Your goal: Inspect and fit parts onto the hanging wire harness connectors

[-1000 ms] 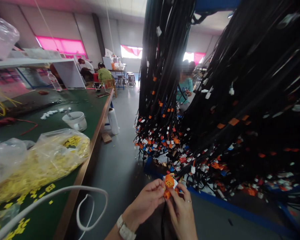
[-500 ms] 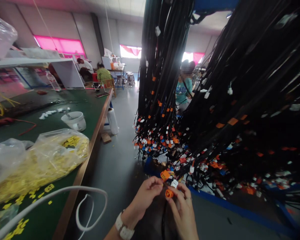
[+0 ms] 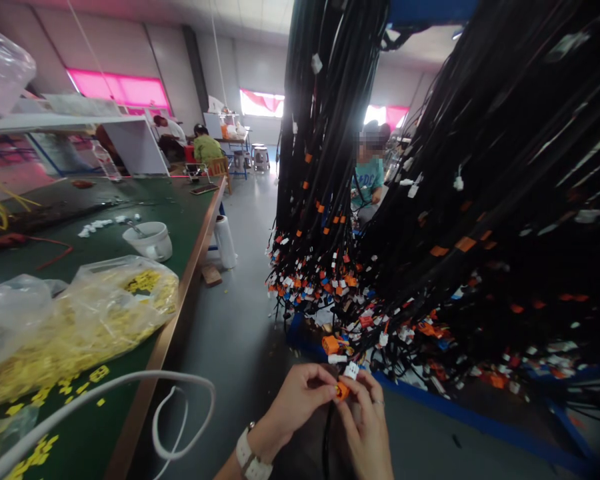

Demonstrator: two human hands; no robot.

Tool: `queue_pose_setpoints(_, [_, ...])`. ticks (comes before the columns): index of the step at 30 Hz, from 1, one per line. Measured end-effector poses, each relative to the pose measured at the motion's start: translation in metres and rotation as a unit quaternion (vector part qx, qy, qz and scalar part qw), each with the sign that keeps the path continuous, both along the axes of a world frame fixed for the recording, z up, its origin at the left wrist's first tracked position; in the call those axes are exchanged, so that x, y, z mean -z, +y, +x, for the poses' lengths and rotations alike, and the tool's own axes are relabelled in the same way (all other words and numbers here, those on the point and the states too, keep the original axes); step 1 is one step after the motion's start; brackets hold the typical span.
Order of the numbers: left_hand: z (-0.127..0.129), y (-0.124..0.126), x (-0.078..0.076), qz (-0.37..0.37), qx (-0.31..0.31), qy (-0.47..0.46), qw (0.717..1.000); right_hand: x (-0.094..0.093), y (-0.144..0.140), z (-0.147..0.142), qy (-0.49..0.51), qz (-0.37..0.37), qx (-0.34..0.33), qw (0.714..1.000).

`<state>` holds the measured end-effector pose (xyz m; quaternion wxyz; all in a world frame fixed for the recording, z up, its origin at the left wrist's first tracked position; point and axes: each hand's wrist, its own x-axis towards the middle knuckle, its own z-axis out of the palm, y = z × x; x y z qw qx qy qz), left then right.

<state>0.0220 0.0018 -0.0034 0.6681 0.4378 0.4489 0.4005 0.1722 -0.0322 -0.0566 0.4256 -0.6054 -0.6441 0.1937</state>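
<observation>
In the head view, my right hand [image 3: 367, 417] grips a small orange connector [image 3: 343, 391] between thumb and fingers. A white connector [image 3: 351, 370] sits at those same fingertips, just above the orange one. My left hand [image 3: 300, 398] is closed in a pinch, its thumb and index finger touching the left side of the orange connector; whatever lies between them is too small to make out. Just beyond the fingers hangs a larger orange connector [image 3: 331, 345]. A black cable [image 3: 326, 440] runs down below the hands.
Thick bundles of black cables [image 3: 330, 120] with many connectors hang ahead and right, above a blue frame [image 3: 460, 413]. On the green table [image 3: 190, 213] at left are a bag of yellow pieces [image 3: 105, 300], a white mug [image 3: 153, 241] and a white cable [image 3: 130, 377]. Co-workers sit farther back.
My left hand has moved right and its pinched fingertips now touch the small orange connector. The right hand still holds that connector, slightly shifted.
</observation>
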Motion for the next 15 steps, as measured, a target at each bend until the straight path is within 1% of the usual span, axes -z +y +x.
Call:
queue_pose_setpoints(11, [0.0054, -0.0028, -0.0017, 0.011, -0.01, 0.021, 1.0, 0.0025, -0.0014, 0.0022, 0.004, -0.006, 0.0, 1.0])
queue_pose_setpoints(15, [0.0064, -0.0025, 0.0001, 0.034, -0.014, 0.045, 0.998, 0.0023, -0.0012, 0.0018, 0.003, -0.009, -0.002, 1.0])
